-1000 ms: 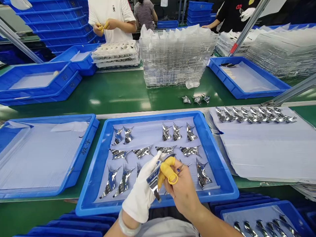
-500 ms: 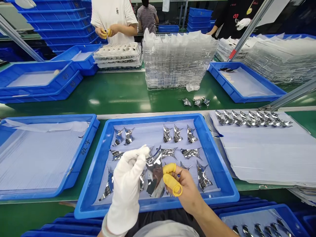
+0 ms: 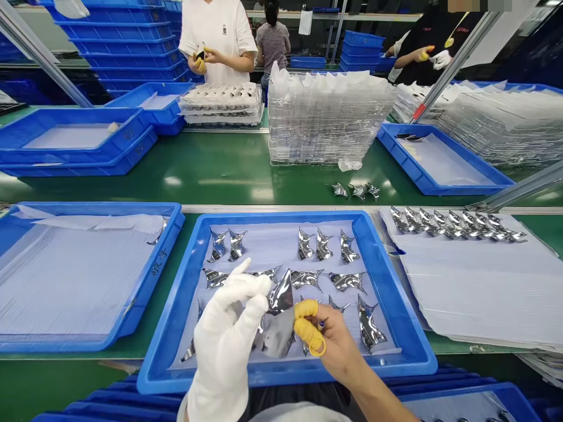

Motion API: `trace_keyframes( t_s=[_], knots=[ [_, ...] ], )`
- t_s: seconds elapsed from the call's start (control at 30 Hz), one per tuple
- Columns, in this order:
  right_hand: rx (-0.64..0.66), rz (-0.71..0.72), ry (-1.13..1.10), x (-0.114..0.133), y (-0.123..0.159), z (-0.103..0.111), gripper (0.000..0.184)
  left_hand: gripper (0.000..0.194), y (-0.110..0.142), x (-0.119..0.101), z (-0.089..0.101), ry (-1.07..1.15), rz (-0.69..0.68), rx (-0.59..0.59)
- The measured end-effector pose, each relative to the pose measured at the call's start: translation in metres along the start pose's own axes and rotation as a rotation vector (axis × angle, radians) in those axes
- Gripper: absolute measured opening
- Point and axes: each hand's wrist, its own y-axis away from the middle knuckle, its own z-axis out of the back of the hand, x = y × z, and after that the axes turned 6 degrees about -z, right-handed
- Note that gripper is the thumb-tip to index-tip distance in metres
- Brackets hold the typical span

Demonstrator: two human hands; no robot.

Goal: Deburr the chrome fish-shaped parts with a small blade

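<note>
My left hand (image 3: 226, 343), in a white glove, and my right hand (image 3: 328, 343), bare with yellow finger cots on two fingertips, hold one shiny chrome curved part (image 3: 278, 322) between them over the near edge of a blue tray (image 3: 387, 305). The left fingers pinch the part's left side, with the forefinger stretched up. The right thumb and forefinger pinch its right edge. Several more chrome parts (image 3: 323, 245) lie in rows on the white liner of that tray.
A blue tray (image 3: 153, 275) with a bare white liner sits at the left. At the right, a row of chrome parts (image 3: 457, 224) lies on white sheets. Stacked clear blister trays (image 3: 328, 117), more blue trays and other people stand beyond the green belt.
The chrome part has been turned from edge-on to broad face towards me. My left hand dropped lower and its forefinger lifted. The view tilted slightly downwards.
</note>
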Motion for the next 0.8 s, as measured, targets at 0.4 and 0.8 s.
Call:
trace_keyframes(
  t_s=[0.4, 0.8],
  knots=[
    [0.040, -0.310, -0.195, -0.006, -0.022, -0.018, 0.047, 0.038, -0.013, 0.013, 0.022, -0.097, 0.456, -0.148],
    [-0.187, -0.232, 1.057, -0.020, -0.172, -0.005, 0.008, 0.046, -0.023, 0.018, 0.104, -0.439, 0.567, -0.366]
  ],
)
